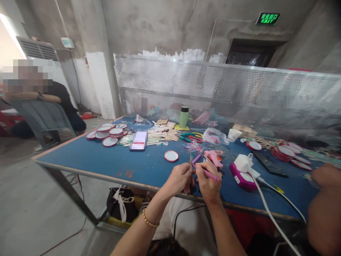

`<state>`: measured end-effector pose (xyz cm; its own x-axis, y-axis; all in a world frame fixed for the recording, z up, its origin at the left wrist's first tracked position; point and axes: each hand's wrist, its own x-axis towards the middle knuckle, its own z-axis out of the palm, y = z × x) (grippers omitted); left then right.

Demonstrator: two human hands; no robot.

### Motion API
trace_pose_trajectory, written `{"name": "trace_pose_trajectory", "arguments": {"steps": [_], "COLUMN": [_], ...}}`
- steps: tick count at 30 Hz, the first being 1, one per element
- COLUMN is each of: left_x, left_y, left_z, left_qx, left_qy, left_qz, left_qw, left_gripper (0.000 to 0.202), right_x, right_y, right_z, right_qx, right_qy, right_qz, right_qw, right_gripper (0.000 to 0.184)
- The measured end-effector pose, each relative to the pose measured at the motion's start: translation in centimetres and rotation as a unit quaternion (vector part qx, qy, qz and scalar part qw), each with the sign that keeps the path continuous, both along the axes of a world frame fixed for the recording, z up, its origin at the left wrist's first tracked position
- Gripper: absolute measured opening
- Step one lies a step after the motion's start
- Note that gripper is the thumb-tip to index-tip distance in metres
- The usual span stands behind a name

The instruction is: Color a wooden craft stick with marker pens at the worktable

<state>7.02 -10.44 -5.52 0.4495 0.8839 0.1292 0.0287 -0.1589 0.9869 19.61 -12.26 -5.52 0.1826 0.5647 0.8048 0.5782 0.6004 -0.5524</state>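
At the table's front edge my left hand is closed around a thin flat wooden stick, which stands upright with a greenish tip. My right hand grips a pinkish-purple pen, its front end close to the stick; the exact contact is too small to make out. Just beyond the hands lies a purple pen-like piece, with a pink glue gun to its right. A white disc with a red rim rests ahead of my left hand. Behind these is a pile of small coloured strands.
Several red-rimmed discs and a phone lie left. Pliers, a green bottle and a paper cup stand farther back. A purple power strip trails white cables at right, near another person's arm.
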Motion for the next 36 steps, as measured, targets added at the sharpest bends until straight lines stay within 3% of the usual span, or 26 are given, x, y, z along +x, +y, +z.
{"name": "trace_pose_trajectory", "arguments": {"steps": [7, 14, 36], "left_x": [-0.03, -0.04, -0.02], "left_y": [-0.19, -0.18, -0.04], "left_z": [0.11, 0.02, 0.00], "left_qx": [-0.006, -0.008, -0.004], "left_qy": [-0.005, -0.003, -0.003], "left_qz": [-0.003, 0.001, -0.004], "left_qw": [1.000, 1.000, 1.000], "left_gripper": [0.033, 0.031, 0.024], "right_x": [0.01, -0.04, -0.12], "right_y": [-0.03, 0.14, 0.07], "right_z": [-0.18, -0.07, -0.09], "right_qx": [0.000, 0.030, 0.019], "right_qy": [0.009, -0.011, -0.001], "right_qz": [-0.002, -0.011, -0.008], "right_qw": [1.000, 0.999, 1.000], "right_gripper": [0.025, 0.024, 0.024]}}
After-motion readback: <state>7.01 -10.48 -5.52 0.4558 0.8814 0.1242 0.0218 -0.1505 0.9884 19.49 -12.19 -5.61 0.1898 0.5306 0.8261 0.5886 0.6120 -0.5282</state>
